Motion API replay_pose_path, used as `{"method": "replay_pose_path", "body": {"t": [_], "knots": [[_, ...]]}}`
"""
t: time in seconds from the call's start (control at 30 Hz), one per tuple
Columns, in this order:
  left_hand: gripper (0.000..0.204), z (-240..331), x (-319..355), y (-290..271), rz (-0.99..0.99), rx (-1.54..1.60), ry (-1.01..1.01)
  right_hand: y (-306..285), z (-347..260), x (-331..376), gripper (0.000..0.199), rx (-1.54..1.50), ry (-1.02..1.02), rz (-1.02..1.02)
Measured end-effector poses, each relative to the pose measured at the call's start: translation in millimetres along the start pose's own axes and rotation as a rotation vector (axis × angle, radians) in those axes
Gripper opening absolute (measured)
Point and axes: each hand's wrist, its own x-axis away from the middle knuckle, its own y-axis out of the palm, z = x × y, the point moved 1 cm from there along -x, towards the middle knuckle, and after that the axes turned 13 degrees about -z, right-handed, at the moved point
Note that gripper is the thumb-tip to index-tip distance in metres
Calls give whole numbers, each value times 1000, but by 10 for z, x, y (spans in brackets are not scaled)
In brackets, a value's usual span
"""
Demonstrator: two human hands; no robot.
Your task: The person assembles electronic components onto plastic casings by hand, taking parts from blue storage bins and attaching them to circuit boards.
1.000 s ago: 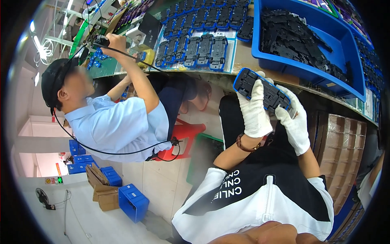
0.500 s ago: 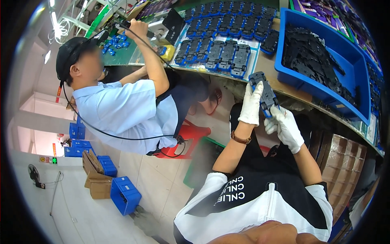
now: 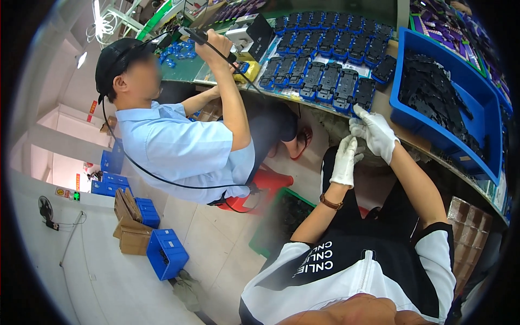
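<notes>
White gloves point(image 3: 377, 136); black-and-blue toy cars point(image 3: 345, 89); blue bin point(image 3: 440, 140).

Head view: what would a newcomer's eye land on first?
Probably the rows of blue-and-black car-shaped parts at top centre, with the big blue bin of black pieces to their right. Next, the white-gloved right hand at the front row's right end, the gloved left hand just below it. Left of centre sits a co-worker in light blue.
</notes>
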Motion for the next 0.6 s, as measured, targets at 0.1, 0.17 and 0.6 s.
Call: {"method": "replay_pose_path", "body": {"t": [0.1,0.17,0.6], "knots": [[40,-171,133,-212,-32,-33,-72,32,64,90,36,-34,-60,29],[38,-258,269,-365,-15,-51,-117,50,178,228,39,-97,-156,-9],[29,-773,780,-1531,227,-62,-220,742,-856,2235,36,626,-633,-573]]}}
